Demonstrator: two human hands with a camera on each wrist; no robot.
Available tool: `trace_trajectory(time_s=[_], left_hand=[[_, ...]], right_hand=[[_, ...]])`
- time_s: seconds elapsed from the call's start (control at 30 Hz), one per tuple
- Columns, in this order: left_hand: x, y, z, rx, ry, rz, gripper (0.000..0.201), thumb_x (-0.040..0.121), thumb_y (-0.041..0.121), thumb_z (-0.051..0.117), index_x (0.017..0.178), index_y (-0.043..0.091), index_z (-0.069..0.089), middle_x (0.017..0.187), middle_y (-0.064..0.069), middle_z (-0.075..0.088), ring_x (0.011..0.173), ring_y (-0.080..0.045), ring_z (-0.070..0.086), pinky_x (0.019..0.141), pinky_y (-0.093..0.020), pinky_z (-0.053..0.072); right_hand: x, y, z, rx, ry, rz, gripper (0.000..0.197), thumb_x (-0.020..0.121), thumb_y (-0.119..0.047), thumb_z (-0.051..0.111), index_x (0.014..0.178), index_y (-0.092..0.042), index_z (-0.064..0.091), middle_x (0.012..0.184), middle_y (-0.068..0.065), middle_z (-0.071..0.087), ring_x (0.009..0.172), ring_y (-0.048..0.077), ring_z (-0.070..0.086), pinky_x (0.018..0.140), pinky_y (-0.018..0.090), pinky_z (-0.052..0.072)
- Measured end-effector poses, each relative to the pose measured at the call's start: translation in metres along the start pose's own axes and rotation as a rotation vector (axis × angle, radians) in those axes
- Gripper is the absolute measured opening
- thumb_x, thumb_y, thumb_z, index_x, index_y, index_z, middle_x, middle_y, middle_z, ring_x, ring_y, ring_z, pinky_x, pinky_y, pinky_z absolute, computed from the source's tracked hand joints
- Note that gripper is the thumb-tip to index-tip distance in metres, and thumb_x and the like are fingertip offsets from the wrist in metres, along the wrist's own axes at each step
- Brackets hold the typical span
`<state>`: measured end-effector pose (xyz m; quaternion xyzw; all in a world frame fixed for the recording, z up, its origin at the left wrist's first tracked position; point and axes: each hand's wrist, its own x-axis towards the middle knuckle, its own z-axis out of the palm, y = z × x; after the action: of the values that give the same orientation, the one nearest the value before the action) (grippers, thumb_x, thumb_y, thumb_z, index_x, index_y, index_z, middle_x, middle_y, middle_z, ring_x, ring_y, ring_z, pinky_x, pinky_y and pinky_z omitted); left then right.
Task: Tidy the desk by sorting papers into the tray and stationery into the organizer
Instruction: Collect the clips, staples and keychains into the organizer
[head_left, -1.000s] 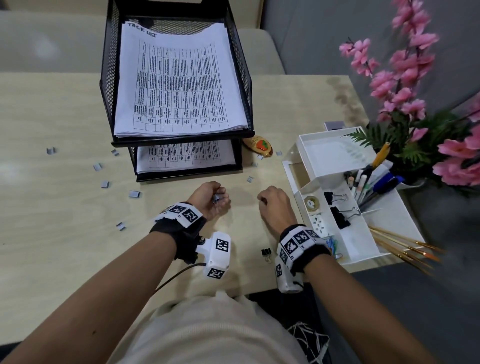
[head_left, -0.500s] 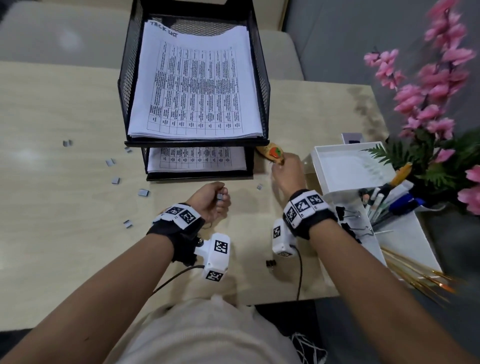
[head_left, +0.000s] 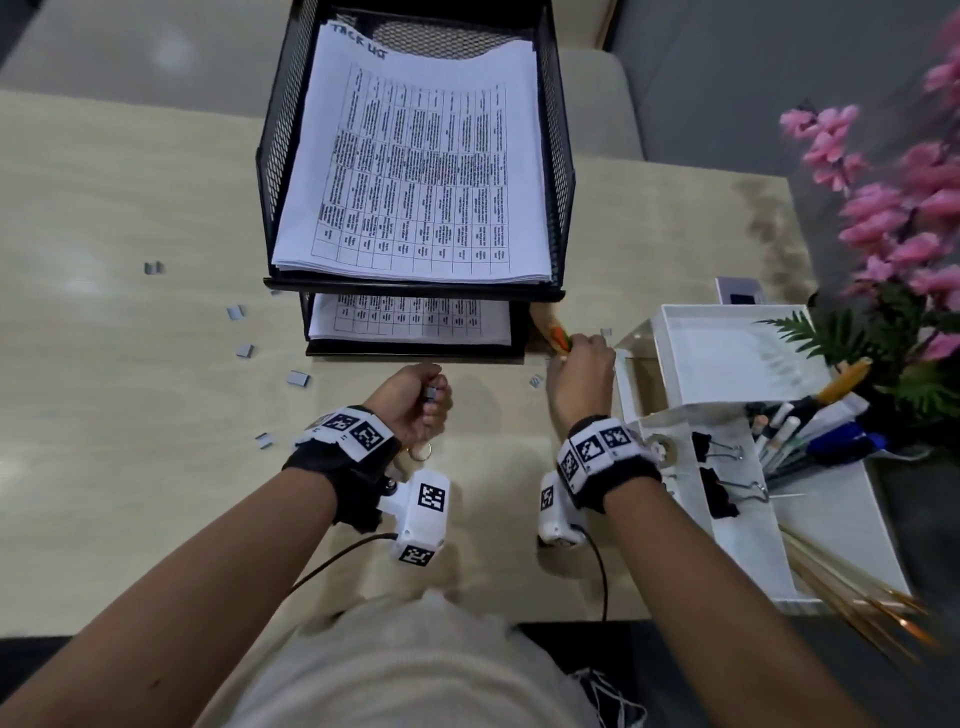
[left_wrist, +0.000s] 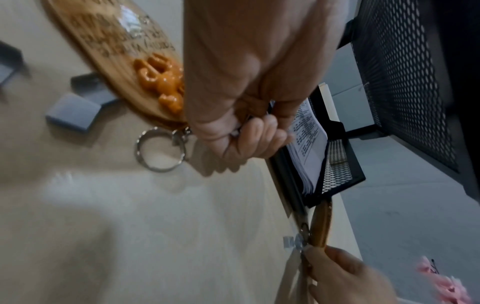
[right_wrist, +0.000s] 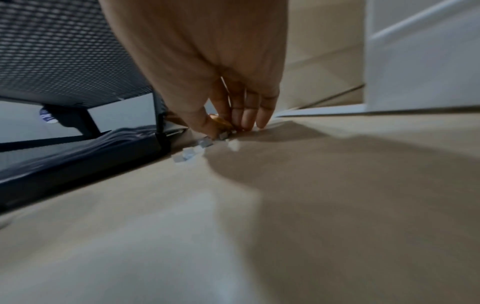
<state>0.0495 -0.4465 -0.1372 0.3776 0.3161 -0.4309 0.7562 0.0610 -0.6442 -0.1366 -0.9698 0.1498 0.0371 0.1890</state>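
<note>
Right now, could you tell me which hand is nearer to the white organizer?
Right. The right hand sits just beside the white organizer, while the left hand is farther off, fisted before the paper tray.

Handwritten "TACK LIST" heads the top sheet (head_left: 415, 171) in the mesh paper tray (head_left: 270, 156) (its printed table is too small to read).

Setting: office desk. Light wood-grain desk (head_left: 130, 208); black mesh two-tier paper tray (head_left: 563, 171) with printed tables at far edge; white organizer (head_left: 675, 431) with pens, binder clips at right edge; artificial pink flowers (head_left: 893, 208) beyond.
</note>
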Motion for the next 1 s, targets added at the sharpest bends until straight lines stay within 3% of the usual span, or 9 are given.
trace_trajectory(time_s=[0.2, 0.4, 0.47, 0.63, 0.73, 0.9, 1.0], left_hand=[[0.003, -0.009, 0.007, 0.094, 0.017, -0.018, 0.037, 0.095, 0.028, 0.025, 0.059, 0.021, 0.029, 0.036, 0.008, 0.031, 0.024, -0.005, 0.025, 0.030, -0.011, 0.017], [0.002, -0.007, 0.013, 0.096, 0.011, -0.027, 0.037, 0.095, 0.027, 0.026, 0.058, 0.022, 0.027, 0.038, 0.009, 0.028, 0.025, -0.005, 0.023, 0.031, -0.013, 0.015], [0.001, -0.006, 0.013, 0.093, 0.001, -0.029, 0.036, 0.095, 0.028, 0.026, 0.059, 0.022, 0.026, 0.038, 0.009, 0.027, 0.025, -0.005, 0.023, 0.031, -0.013, 0.015], [-0.003, -0.001, 0.005, 0.101, 0.015, -0.007, 0.037, 0.095, 0.028, 0.025, 0.059, 0.022, 0.028, 0.039, 0.009, 0.029, 0.025, -0.005, 0.024, 0.032, -0.013, 0.015], [-0.004, 0.000, 0.000, 0.084, 0.028, 0.006, 0.037, 0.095, 0.028, 0.025, 0.059, 0.022, 0.029, 0.039, 0.009, 0.030, 0.026, -0.005, 0.024, 0.031, -0.013, 0.016], [-0.003, -0.006, 0.002, 0.106, 0.036, 0.015, 0.037, 0.095, 0.026, 0.025, 0.059, 0.020, 0.029, 0.038, 0.009, 0.029, 0.025, -0.005, 0.023, 0.031, -0.012, 0.015], [-0.003, -0.011, 0.009, 0.139, 0.038, 0.001, 0.037, 0.096, 0.026, 0.025, 0.059, 0.020, 0.029, 0.037, 0.008, 0.030, 0.024, -0.005, 0.023, 0.031, -0.010, 0.015]], right_hand=[[-0.039, 0.015, -0.008, 0.084, 0.057, -0.016, 0.026, 0.093, -0.003, 0.039, 0.100, 0.008, 0.062, 0.101, 0.025, 0.059, 0.096, 0.037, 0.055, 0.081, 0.041, 0.042], [0.000, -0.003, -0.029, 0.098, 0.164, 0.049, 0.029, 0.096, -0.005, 0.036, 0.104, 0.008, 0.061, 0.102, 0.026, 0.062, 0.096, 0.036, 0.059, 0.076, 0.038, 0.044], [0.015, -0.003, -0.023, 0.077, 0.147, 0.031, 0.028, 0.094, -0.001, 0.037, 0.104, 0.008, 0.062, 0.105, 0.026, 0.061, 0.100, 0.037, 0.057, 0.080, 0.038, 0.044], [0.028, 0.003, -0.004, -0.039, 0.101, -0.109, 0.027, 0.090, 0.003, 0.040, 0.101, 0.009, 0.063, 0.128, 0.026, 0.051, 0.120, 0.040, 0.044, 0.104, 0.042, 0.036], [0.026, 0.006, -0.008, 0.020, 0.027, -0.072, 0.028, 0.093, 0.002, 0.036, 0.102, 0.008, 0.061, 0.110, 0.027, 0.058, 0.104, 0.037, 0.054, 0.091, 0.040, 0.041], [-0.010, 0.010, -0.013, 0.039, -0.048, -0.068, 0.027, 0.093, -0.002, 0.039, 0.110, 0.004, 0.060, 0.111, 0.028, 0.056, 0.107, 0.039, 0.050, 0.089, 0.042, 0.038], [-0.041, 0.020, -0.003, -0.049, -0.001, -0.123, 0.023, 0.090, 0.005, 0.044, 0.099, 0.008, 0.064, 0.103, 0.025, 0.061, 0.098, 0.039, 0.053, 0.080, 0.041, 0.045]])
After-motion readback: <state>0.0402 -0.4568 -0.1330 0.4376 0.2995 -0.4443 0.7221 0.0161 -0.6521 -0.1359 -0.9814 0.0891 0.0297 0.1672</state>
